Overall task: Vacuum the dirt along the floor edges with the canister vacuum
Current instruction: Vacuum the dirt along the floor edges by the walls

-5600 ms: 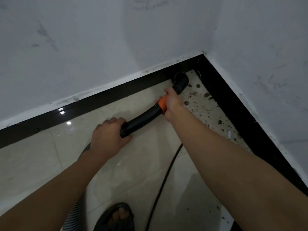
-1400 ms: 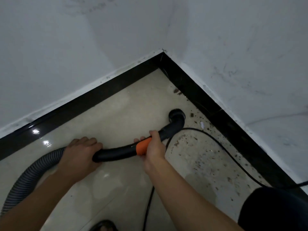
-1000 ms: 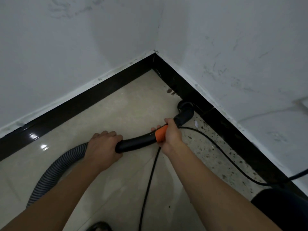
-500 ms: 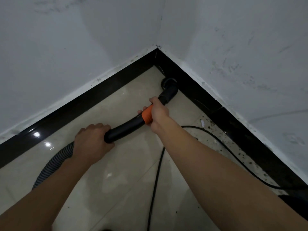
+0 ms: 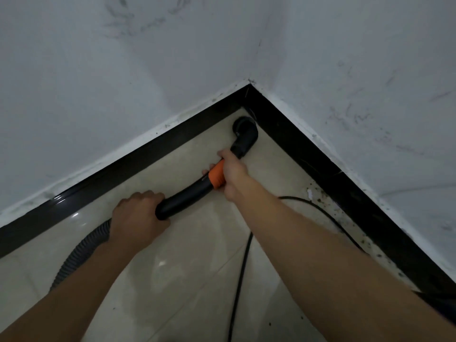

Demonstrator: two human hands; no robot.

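The black vacuum wand (image 5: 187, 197) with an orange band (image 5: 217, 176) lies low over the beige tiled floor (image 5: 197, 262). Its bent black nozzle (image 5: 244, 134) sits in the room corner, close to the black skirting (image 5: 283, 124). My right hand (image 5: 233, 172) grips the wand at the orange band. My left hand (image 5: 138, 222) grips the rear end of the wand, where the grey ribbed hose (image 5: 81, 253) begins. Dark specks of dirt (image 5: 328, 206) lie along the right skirting.
A black power cord (image 5: 243, 272) runs over the tiles under my right forearm and loops toward the right wall. White walls (image 5: 123, 95) meet at the corner. A dark object (image 5: 444, 304) shows at the lower right edge.
The nozzle has moved from the dirt by the right skirting up into the corner. Both hands kept their grip on the wand.
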